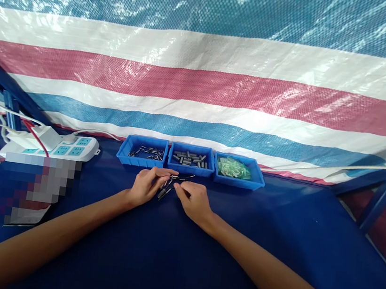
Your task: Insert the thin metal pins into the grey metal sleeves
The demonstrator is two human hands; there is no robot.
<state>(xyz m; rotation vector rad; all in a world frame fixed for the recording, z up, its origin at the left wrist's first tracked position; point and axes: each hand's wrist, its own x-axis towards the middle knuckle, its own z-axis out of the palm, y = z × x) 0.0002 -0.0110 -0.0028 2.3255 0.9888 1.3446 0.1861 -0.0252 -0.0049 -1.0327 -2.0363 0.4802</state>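
Observation:
Several slim black and silver pieces lie on the blue table between my hands, just in front of the bins. My left hand is beside them, its thumb and fingers pinched at the top of the small pile; a thin dark piece sticks out to the right of its fingertips. My right hand is curled on the other side, with thumb and forefinger together at the pile's edge. What either hand pinches is too small to make out.
Along the back stand three blue bins: one with thin metal pieces, one with grey cylinders, one with pale green pieces. A white power strip with cables and a partly blurred flat object lie left. A striped tarp hangs behind.

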